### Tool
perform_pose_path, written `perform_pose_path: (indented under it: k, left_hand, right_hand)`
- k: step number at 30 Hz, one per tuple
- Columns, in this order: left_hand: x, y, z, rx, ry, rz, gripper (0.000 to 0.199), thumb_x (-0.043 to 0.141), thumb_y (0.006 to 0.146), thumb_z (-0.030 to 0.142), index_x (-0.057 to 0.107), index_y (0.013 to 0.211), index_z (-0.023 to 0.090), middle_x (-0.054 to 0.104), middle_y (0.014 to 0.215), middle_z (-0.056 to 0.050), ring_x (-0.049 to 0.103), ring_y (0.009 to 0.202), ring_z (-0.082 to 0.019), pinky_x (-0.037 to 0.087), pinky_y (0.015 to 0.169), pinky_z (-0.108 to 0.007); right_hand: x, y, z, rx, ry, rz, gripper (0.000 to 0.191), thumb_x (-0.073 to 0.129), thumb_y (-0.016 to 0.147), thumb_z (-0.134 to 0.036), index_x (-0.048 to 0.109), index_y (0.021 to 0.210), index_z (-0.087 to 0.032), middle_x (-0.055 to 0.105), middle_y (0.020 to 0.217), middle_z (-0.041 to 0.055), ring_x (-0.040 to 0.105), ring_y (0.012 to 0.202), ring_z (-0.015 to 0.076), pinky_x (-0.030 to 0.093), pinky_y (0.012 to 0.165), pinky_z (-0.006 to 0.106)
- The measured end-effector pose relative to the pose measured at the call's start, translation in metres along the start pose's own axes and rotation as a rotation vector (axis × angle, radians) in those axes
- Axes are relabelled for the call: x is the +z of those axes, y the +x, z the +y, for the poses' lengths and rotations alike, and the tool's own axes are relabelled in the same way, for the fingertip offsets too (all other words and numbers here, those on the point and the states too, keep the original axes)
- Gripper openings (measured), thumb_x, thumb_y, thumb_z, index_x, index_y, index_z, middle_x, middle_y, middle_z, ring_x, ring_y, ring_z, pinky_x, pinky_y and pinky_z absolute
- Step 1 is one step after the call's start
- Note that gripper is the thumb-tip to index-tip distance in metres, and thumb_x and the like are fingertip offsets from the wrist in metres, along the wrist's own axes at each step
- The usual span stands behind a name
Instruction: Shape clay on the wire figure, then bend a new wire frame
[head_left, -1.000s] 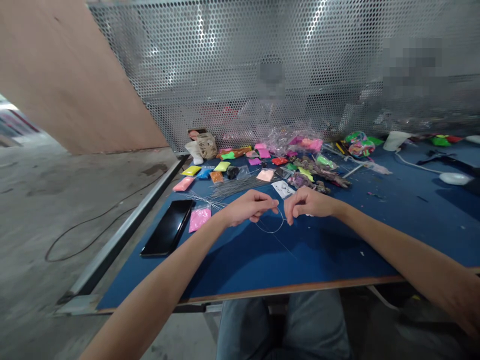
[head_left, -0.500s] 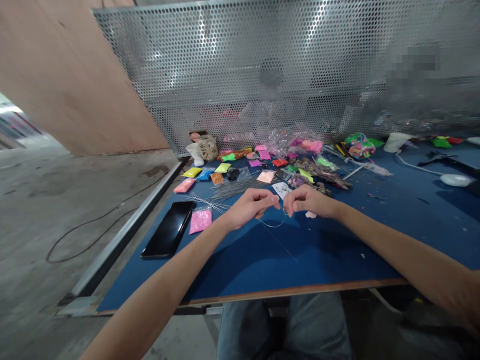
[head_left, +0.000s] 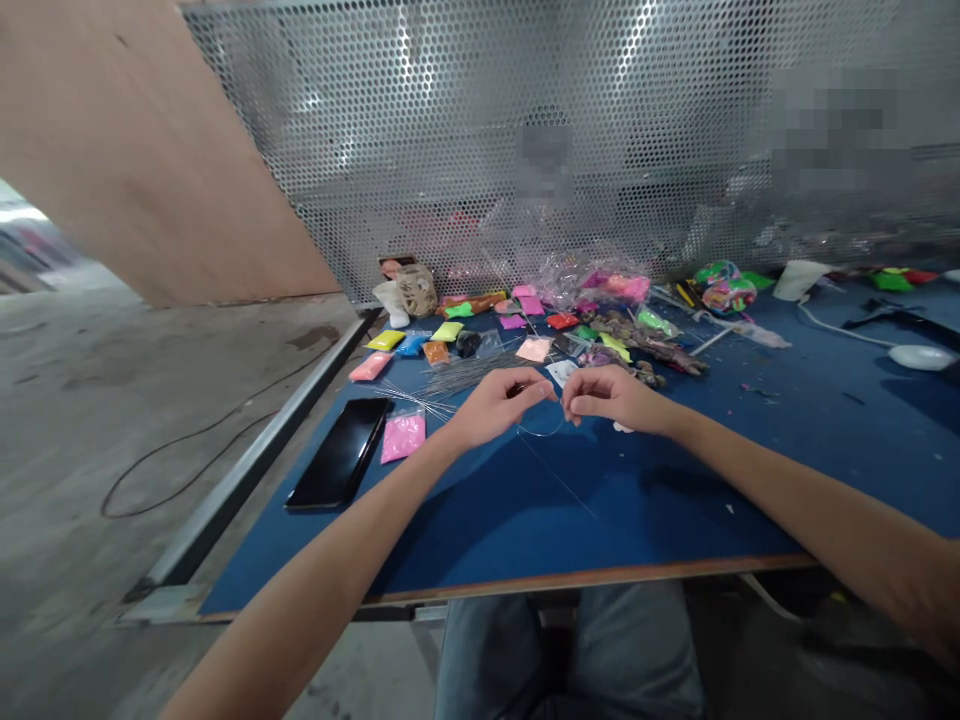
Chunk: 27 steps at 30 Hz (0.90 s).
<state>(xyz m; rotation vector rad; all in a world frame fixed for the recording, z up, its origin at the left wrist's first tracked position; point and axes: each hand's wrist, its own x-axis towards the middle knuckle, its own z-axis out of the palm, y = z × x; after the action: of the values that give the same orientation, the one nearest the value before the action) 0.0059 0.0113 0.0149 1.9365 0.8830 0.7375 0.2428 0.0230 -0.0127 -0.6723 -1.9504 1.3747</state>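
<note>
Above the blue table, my left hand is closed, thumb and forefinger pinching a thin wire. The wire bends in a small loop under the fingertips, and a fine straight end trails down to the right. Facing it, my right hand is closed too, its curled fingertips pinching the wire close to the left ones. Where exactly each hand grips is hidden by the fingers. Behind my left hand lies a bundle of straight wires. A small white card shows just beyond the fingertips.
A black phone and a pink packet lie left of my hands. Several coloured packets and brownish twisted pieces sit farther back. A perforated metal panel stands behind the table. A white cup is at back right.
Both hands have shifted slightly up in the view. The wire loop below them looks a little smaller, and my right fingers are a bit more curled up.
</note>
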Motion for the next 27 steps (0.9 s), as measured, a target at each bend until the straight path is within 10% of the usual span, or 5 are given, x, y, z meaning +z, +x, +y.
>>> perform_pose_path:
  k: [3, 10, 18, 27]
  left_hand:
    - [0.004, 0.003, -0.006, 0.041, 0.131, 0.101, 0.040, 0.049, 0.100, 0.050, 0.068, 0.096, 0.015, 0.057, 0.071, 0.000, 0.051, 0.062, -0.012, 0.041, 0.059, -0.024]
    - [-0.009, 0.002, -0.006, 0.436, 0.903, 0.755, 0.023, 0.062, 0.095, 0.039, 0.067, 0.105, 0.019, 0.064, 0.110, -0.010, 0.057, 0.107, -0.025, 0.045, 0.097, -0.043]
    - [-0.012, 0.002, 0.003, 0.619, 1.141, 0.196, 0.025, 0.054, 0.101, 0.035, 0.068, 0.118, 0.025, 0.068, 0.120, -0.007, 0.058, 0.119, -0.024, 0.037, 0.112, -0.044]
    - [-0.014, 0.001, 0.000, 0.543, 1.118, 0.224, 0.027, 0.053, 0.101, 0.042, 0.073, 0.095, 0.024, 0.067, 0.090, -0.006, 0.057, 0.086, -0.020, 0.035, 0.074, -0.033]
  right_hand:
    - [0.000, 0.003, 0.002, -0.007, -0.064, 0.133, 0.029, 0.077, 0.084, -0.043, 0.069, 0.089, -0.016, 0.072, 0.083, 0.0042, 0.066, 0.074, 0.0146, 0.054, 0.076, 0.030]
    - [-0.001, 0.004, 0.001, 0.054, -0.220, 0.331, 0.027, 0.077, 0.082, -0.043, 0.076, 0.085, -0.017, 0.072, 0.070, 0.0050, 0.065, 0.064, 0.0161, 0.052, 0.064, 0.031]
    - [0.014, 0.001, -0.011, 0.046, -0.361, 0.221, 0.026, 0.075, 0.083, -0.044, 0.077, 0.082, -0.018, 0.073, 0.070, 0.0039, 0.061, 0.063, 0.0153, 0.045, 0.057, 0.028]
    - [0.007, -0.001, -0.008, 0.058, -0.468, 0.112, 0.029, 0.070, 0.087, -0.047, 0.075, 0.080, -0.019, 0.072, 0.070, 0.0029, 0.056, 0.058, 0.0132, 0.040, 0.053, 0.026]
